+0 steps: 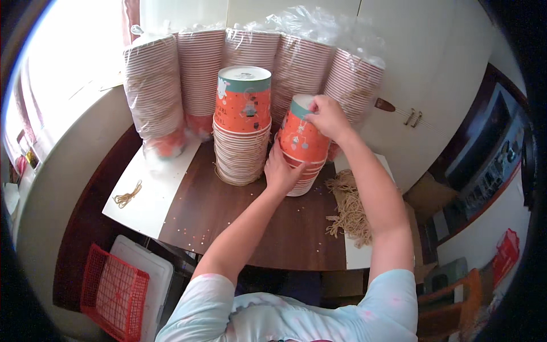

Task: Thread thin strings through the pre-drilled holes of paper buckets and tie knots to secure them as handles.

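A stack of upside-down orange paper buckets (295, 137) with a green band and small cartoon prints stands at the middle right of the table. My left hand (280, 172) grips its left side low down, thumb across the front near the stacked rims. At the top, my right hand (331, 118) has its fingers bent and pinched against the green end of the uppermost bucket. Whether anything thin is between those fingertips is hidden. Just to the left stands a second stack of paper buckets (243, 111), also upside down, apart from my hands.
Several plastic-wrapped bucket stacks (152, 91) line the back. A heap of tan strings (348, 208) lies at the right, and a small string bundle (128, 195) at the left. Small light bits dot the brown tabletop (250, 228). A red basket (117, 293) sits below left.
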The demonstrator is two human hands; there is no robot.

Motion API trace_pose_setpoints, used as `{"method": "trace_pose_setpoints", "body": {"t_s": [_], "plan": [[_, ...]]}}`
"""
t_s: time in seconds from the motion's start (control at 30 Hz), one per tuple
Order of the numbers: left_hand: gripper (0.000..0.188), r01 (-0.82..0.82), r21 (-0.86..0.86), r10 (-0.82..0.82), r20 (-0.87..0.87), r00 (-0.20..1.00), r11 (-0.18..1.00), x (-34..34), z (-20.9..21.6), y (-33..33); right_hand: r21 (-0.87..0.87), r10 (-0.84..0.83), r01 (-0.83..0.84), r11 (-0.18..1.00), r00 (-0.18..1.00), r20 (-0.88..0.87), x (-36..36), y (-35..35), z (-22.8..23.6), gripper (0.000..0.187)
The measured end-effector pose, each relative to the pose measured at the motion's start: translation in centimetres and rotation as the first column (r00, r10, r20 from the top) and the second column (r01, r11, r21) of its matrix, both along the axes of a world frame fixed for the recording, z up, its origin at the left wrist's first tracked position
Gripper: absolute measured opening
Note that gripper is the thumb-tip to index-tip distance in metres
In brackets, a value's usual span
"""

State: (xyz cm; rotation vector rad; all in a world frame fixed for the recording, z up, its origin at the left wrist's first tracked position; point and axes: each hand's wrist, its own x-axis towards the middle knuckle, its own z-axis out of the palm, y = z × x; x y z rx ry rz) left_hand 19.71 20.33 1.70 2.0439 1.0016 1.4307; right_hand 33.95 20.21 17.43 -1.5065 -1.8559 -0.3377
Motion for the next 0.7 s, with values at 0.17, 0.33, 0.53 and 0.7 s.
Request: {"method": "trace_pose_setpoints", "body": {"t_s": [0.17,0.33,0.53,0.7], "plan": [[0.113,-0.106,-0.045,0.099,-0.138,0.985,0.993,0.8,0.2,-0.7,0.241,-0.063,0.081,0.967,0.994,-0.085,-0.9,-3.6,4.5,0.018],[0.088,-0.035,-0.062,0.033,-0.023,0.999,0.997,-1.4,-2.4,1.2,0.669,0.064,0.187,0.720,0.941,-0.332,-0.9,-12.0,7.0,0.017],[0.077,0.233,0.531,-0.250,-0.041,0.967,0.815,-8.5,5.7,-8.0,0.421,0.385,-0.095,0.902,-0.264,-0.884,0.4,-18.5,-11.4,0.029],[0.036,0.336,0.482,-0.219,-0.284,0.934,0.809,-12.7,4.2,-10.7,-0.160,-0.285,-0.520,0.839,-0.168,-0.944,-2.0,-22.5,-18.1,0.025]]}}
